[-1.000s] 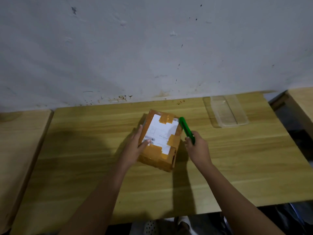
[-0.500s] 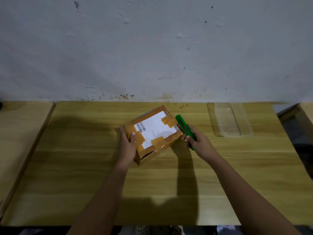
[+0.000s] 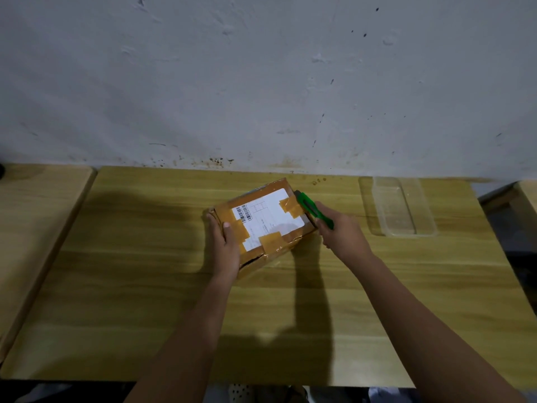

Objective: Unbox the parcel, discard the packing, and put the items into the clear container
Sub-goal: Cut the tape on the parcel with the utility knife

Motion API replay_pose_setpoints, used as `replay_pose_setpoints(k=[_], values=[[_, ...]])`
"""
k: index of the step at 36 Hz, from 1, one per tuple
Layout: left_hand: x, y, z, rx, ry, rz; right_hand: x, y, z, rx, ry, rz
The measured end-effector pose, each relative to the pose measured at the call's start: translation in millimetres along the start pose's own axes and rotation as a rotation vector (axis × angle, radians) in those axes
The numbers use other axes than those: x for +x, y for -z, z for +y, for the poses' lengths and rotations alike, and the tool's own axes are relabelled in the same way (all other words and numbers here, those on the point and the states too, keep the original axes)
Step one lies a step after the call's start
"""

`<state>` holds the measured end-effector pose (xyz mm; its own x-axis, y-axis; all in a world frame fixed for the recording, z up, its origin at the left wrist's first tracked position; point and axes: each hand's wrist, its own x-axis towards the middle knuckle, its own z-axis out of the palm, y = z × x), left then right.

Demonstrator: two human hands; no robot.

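Squarely in the middle of the pale wooden table (image 3: 145, 286) sits a brown cardboard parcel (image 3: 261, 228) wrapped in glossy tan packing tape, turned at an angle to the table edge. A white shipping label (image 3: 268, 218) covers most of its top face; a barcode (image 3: 243, 213) is printed near the label's left corner, with a small boxed outline and lines of fine print beside it, but the writing is too small and blurred to read, and no brand can be made out. Strips of tape overlap the label's right corner and lower edge.

The left hand (image 3: 223, 245) presses against the parcel's left end, fingers together along the side and thumb resting on the top face. The right hand (image 3: 340, 231) is curled tight around a green plastic utility knife (image 3: 312, 209), whose front end lies against the parcel's right edge; the blade itself is hidden, possibly under the tape, so whether it is extended cannot be told.

To the right, well apart from the parcel, a clear rectangular plastic container (image 3: 404, 207) stands near the wall, seemingly with nothing in it, though its transparency makes this hard to judge. Dark shadows of both arms fall across the wood. A second wooden surface (image 3: 35, 216) adjoins on the left, and another is cut off at the far right. Behind rises a scuffed, speckled grey-white wall (image 3: 261, 82).
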<state>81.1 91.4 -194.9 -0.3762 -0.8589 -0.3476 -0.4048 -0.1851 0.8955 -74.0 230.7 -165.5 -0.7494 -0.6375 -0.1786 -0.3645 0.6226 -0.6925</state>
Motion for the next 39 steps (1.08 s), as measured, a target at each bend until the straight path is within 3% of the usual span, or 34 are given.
replay_pose_setpoints(k=[5, 20, 27, 34, 39], values=[[-5.1, -1.1, 3.4, 0.001, 0.004, -0.017, 2.4, 0.8, -4.4, -0.097, -0.011, -0.014], [-4.0, -8.3, 1.9, 0.131, -0.017, 0.144, -0.1, 1.4, -22.0, -0.298, 0.009, -0.071], [-16.0, -9.6, 14.2, 0.041, 0.013, 0.131, -20.4, -1.7, -16.2, -0.369, -0.005, -0.026], [-12.8, -10.1, 9.8, 0.022, 0.008, 0.161, -44.2, -3.9, 2.2, -0.336, -0.03, 0.018], [-15.3, -11.8, 12.2, 0.003, 0.006, 0.18, -56.2, -1.7, 6.9, -0.109, -0.029, 0.169]])
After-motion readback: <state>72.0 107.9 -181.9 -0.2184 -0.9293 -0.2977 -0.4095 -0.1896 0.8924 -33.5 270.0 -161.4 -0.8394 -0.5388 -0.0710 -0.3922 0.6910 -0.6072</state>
